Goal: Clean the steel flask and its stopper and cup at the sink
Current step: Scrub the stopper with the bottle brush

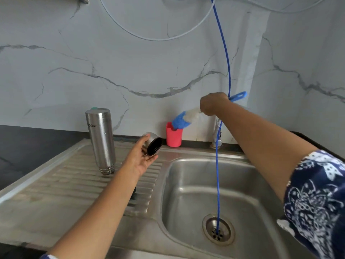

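The wall behind the sink is pale grey-veined marble panelling point(130, 62), and a dark stone countertop point(28, 143) runs along its foot on the left. Set into it is a stainless steel sink unit with a ribbed steel drainboard point(65, 184) on the left and a deep steel basin point(186, 193) on the right.

The tall cylindrical steel flask point(101, 141) stands on the drainboard near the wall, its lettering upside down. Just beside it, the left hand point(141, 157) holds the small round steel cup point(153, 143) above the drainboard. The thumb is on top and the fingers underneath, and the cup's dark mouth is turned towards the basin.

The right hand point(212, 103) is closed round the blue-handled bottle brush point(184, 117). Its white and blue bristle head slants down to the mouth of a pink plastic tumbler point(174, 136) standing against the wall.

A thin blue hose point(217, 174) hangs from overhead, passes the steel tap point(216, 135) and ends in the round drain strainer point(218, 228). A pale hose point(158, 39) loops across the wall above. A navy sleeve with a white print point(317, 193) covers the right upper arm.
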A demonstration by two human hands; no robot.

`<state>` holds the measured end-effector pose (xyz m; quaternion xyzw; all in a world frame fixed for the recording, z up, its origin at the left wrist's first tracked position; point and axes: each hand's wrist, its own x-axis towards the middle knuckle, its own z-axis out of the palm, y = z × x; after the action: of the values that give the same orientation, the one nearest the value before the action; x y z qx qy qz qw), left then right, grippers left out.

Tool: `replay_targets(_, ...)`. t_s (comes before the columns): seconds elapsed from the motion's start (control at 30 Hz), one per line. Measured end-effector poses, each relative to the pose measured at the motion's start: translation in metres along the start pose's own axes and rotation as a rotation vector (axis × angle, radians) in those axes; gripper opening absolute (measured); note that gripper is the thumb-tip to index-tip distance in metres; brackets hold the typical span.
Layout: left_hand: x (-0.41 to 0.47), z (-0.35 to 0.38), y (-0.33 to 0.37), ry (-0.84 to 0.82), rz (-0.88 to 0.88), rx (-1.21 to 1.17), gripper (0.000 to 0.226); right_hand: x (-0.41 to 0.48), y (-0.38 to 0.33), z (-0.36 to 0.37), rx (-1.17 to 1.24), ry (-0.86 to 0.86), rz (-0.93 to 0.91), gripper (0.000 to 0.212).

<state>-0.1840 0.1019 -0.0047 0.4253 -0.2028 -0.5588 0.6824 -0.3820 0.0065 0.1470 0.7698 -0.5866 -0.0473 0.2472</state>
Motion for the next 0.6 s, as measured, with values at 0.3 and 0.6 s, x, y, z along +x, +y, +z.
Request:
replay_targets(0.3, 0.009, -0.003, 0.000, 0.052, -0.010, -0.056, 0.032, 0.027, -0.019, -0.006, -0.155, -0.007, -0.105, 0.024)
replay_targets(0.6, 0.005, -0.001, 0.002, 0.043, -0.014, -0.119, 0.049, 0.023, -0.014, -0.010, -0.190, 0.020, -0.096, 0.025)
